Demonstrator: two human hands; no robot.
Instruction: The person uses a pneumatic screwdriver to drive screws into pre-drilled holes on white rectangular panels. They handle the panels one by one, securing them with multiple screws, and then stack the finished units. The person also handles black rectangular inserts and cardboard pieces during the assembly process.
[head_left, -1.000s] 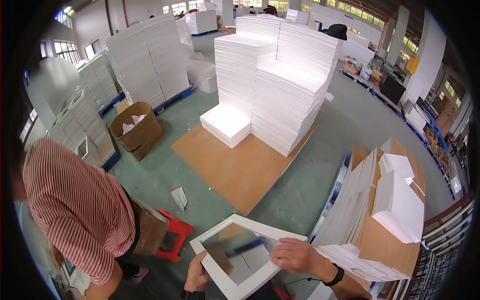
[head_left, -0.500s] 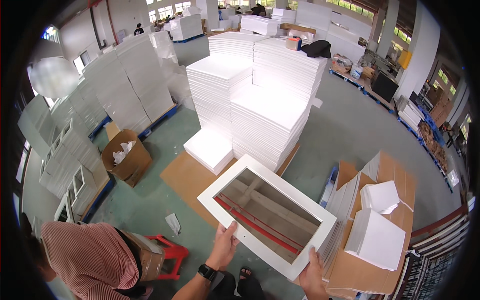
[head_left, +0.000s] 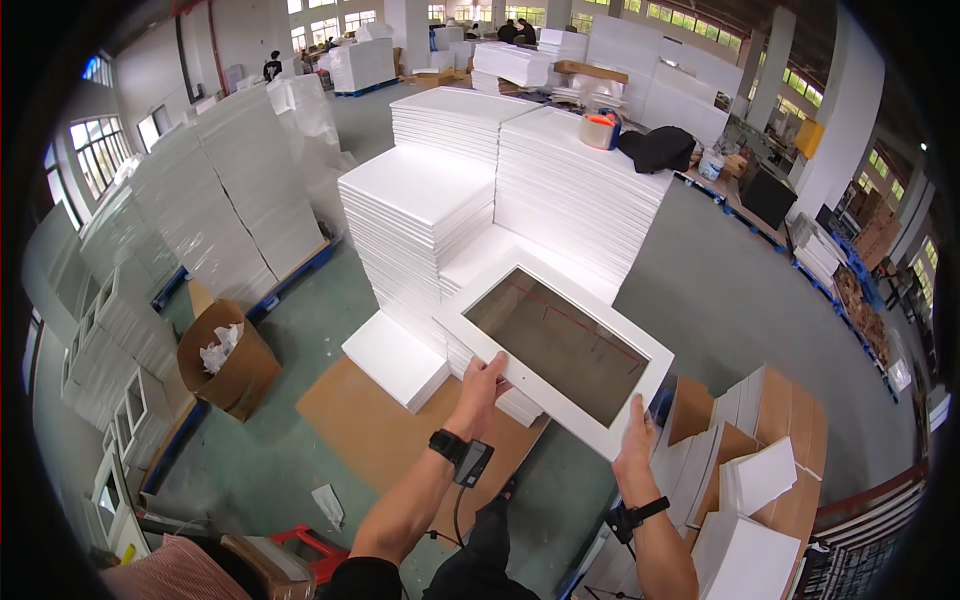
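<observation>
A white-framed mirror [head_left: 560, 345] is held out in front of me, tilted, with a ceiling and red lines reflected in its pane. My left hand [head_left: 482, 390] grips its near long edge, thumb on the frame's face. At the near right corner, my right hand [head_left: 636, 435] is closed on the frame; its fingers are partly hidden beneath. Behind and partly covered by the mirror rises a stepped stack of white panels [head_left: 415, 195], whose lower right step lies right under the mirror's far edge. A low pile of white panels [head_left: 395, 360] stands at its left foot.
A brown cardboard sheet [head_left: 350, 410] lies under the stack. To the left are an open carton [head_left: 235, 375], wrapped pallets [head_left: 215, 190] and a person's striped sleeve [head_left: 165, 572]. Cartons with white sheets [head_left: 750, 480] stand close on my right. A tape roll [head_left: 598, 130] rests on the stack.
I have stepped toward the stack, and the mirror has moved forward with both hands still on it. Its far edge now overlaps the stack's lower step. The person at left has mostly left the view.
</observation>
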